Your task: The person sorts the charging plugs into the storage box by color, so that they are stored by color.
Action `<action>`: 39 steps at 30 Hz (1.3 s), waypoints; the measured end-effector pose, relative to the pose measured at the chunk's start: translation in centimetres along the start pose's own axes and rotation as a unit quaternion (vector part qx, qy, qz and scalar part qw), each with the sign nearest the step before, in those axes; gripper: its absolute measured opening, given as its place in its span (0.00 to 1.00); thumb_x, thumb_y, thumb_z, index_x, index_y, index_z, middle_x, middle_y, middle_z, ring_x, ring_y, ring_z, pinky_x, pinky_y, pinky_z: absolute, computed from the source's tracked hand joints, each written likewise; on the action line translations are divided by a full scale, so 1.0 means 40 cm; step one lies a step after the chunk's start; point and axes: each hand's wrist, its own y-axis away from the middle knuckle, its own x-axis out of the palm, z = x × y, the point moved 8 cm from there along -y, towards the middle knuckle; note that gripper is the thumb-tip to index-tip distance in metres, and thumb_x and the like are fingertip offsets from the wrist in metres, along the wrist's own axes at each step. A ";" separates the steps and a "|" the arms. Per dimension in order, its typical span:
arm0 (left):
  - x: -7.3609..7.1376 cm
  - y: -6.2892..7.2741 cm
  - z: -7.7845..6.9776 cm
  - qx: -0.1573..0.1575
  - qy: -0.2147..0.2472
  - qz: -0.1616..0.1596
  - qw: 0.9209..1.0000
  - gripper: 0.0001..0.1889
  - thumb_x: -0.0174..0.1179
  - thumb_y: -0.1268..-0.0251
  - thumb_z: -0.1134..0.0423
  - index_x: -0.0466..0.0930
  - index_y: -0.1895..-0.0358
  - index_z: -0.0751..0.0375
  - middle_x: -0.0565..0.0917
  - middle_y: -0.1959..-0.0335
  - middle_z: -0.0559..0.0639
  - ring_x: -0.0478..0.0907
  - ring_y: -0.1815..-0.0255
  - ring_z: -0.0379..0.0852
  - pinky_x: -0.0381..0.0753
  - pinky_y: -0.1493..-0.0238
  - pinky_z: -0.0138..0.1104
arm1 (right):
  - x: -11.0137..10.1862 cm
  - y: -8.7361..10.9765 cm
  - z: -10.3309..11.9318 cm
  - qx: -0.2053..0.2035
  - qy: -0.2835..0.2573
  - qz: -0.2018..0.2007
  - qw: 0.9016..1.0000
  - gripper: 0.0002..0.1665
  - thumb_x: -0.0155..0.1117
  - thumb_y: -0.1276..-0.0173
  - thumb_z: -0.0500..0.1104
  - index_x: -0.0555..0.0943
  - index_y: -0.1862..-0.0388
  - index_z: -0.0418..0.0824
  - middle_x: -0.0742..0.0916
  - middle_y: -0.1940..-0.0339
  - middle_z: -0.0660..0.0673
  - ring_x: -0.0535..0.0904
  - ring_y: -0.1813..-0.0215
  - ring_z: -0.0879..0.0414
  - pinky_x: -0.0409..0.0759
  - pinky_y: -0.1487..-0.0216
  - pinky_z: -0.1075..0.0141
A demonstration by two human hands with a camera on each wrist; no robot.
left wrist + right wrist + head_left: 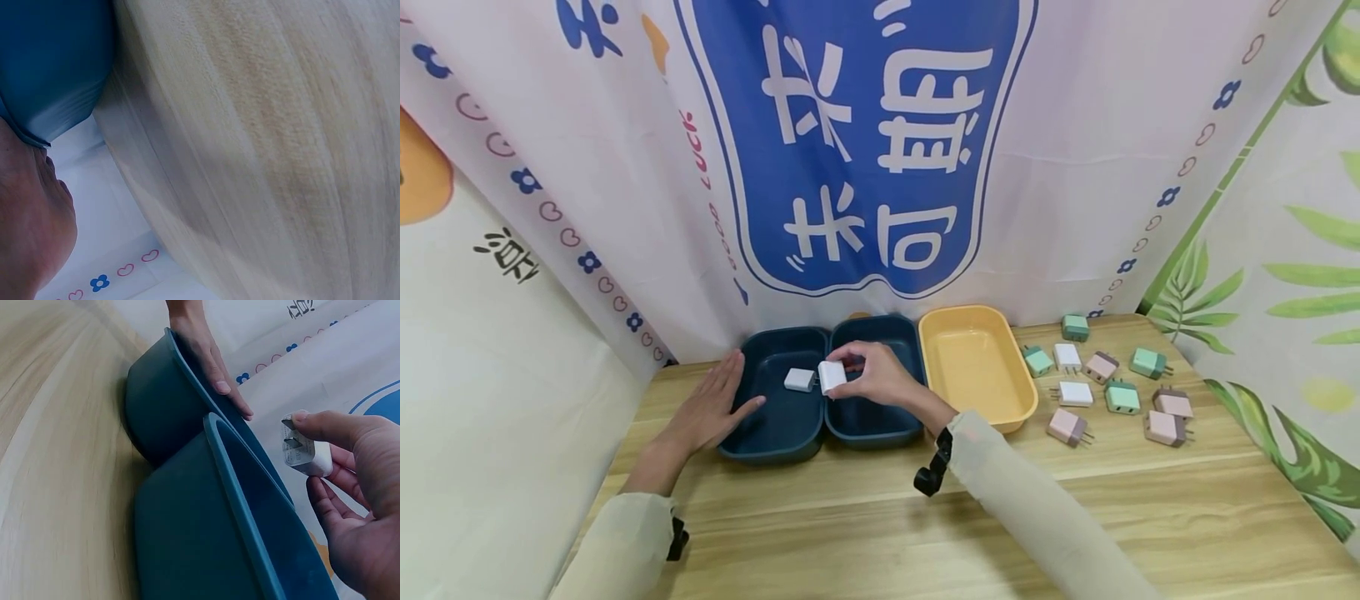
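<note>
My right hand (880, 375) pinches a white wall charger (832, 378) between thumb and fingers, above the adjoining rims of two dark blue bins. In the right wrist view, the flat metal prongs of this charger (297, 447) face the camera. Another white charger (800, 380) lies inside the left blue bin (771, 457). My left hand (703, 408) rests at the left rim of that bin, fingers extended and thumb over the edge. The right blue bin (876, 437) is partly covered by my right hand and wrist.
A yellow bin (977, 367) stands right of the blue bins. Further right, several green chargers (1122, 397), pink chargers (1067, 426) and white chargers (1075, 393) lie scattered on the wooden table (865, 517). A printed curtain (1075, 167) hangs behind the bins.
</note>
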 end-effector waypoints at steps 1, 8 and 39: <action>0.000 0.000 0.000 0.000 0.000 -0.001 1.000 0.52 0.44 0.18 0.32 0.34 0.14 0.71 0.38 0.13 0.69 0.37 0.12 0.67 0.40 0.15 0.62 | 0.002 -0.002 -0.002 0.003 0.000 -0.003 1.000 0.29 0.85 0.40 0.41 0.86 0.40 0.39 0.88 0.43 0.43 0.84 0.48 0.54 0.86 0.40 0.62; 0.000 -0.001 0.000 0.003 -0.006 -0.004 1.000 0.52 0.44 0.18 0.32 0.34 0.14 0.70 0.39 0.12 0.68 0.37 0.12 0.67 0.41 0.15 0.62 | 0.016 -0.018 -0.018 0.016 -0.006 -0.015 1.000 0.29 0.85 0.40 0.42 0.87 0.40 0.40 0.88 0.44 0.43 0.86 0.47 0.49 0.87 0.42 0.60; 0.001 -0.002 0.003 0.005 -0.015 -0.009 1.000 0.51 0.43 0.18 0.32 0.36 0.14 0.70 0.39 0.12 0.68 0.38 0.12 0.67 0.41 0.16 0.63 | 0.099 -0.070 -0.018 0.036 0.018 -0.013 0.999 0.27 0.85 0.39 0.45 0.88 0.42 0.41 0.90 0.48 0.45 0.84 0.55 0.60 0.84 0.51 0.71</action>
